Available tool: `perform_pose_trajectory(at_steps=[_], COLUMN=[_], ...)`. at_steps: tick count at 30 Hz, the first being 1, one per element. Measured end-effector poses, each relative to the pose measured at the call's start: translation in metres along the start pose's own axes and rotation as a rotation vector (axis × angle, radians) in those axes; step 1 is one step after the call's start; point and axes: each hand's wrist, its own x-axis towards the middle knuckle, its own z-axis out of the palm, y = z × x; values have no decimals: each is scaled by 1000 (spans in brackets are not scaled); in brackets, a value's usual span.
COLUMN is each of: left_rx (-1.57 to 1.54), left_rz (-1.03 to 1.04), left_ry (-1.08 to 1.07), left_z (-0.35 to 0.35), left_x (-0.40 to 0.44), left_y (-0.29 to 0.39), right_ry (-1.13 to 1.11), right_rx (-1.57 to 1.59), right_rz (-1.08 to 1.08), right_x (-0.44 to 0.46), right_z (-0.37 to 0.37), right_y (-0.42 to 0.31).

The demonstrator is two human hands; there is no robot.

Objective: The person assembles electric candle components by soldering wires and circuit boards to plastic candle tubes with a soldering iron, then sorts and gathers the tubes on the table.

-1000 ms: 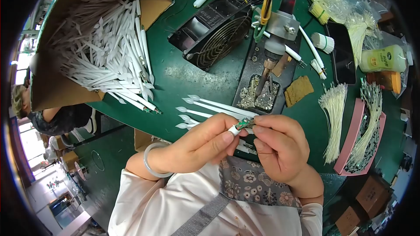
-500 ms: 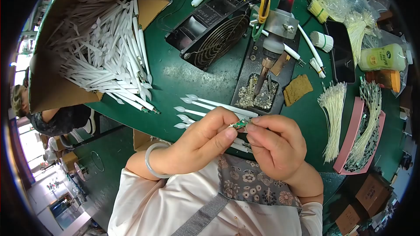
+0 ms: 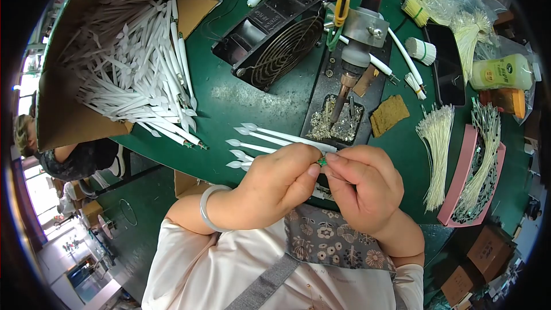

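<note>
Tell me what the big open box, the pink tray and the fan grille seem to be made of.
Box: cardboard, matte brown, with a folded flap. Pink tray: probably plastic, smooth, evenly coloured. Fan grille: likely metal, dull, thin wire-like rings.

Single head-worn view, looking forward and down, close above the green tabletop (image 3: 252, 106)

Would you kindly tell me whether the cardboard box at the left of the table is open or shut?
Open: nothing covers the mouth of the cardboard box, and white sticks show inside.
</note>
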Motion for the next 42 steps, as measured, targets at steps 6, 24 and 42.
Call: perform_pose_trajectory(at_steps=[6,24,42], left_rx=[-56,-177,-228], left_rz=[-86,-315,-327], left_ry=[2,-132,-166], left_z=[2,-10,-10], left_x=[3,23,35], left_y=[-3,-16,-15], right_ry=[-14,-52,13], right_rx=[75,92,-85], right_rz=[141,268,132], right_x=[-2,-8,0], right_z=[0,2,5], right_y=[1,9,12])
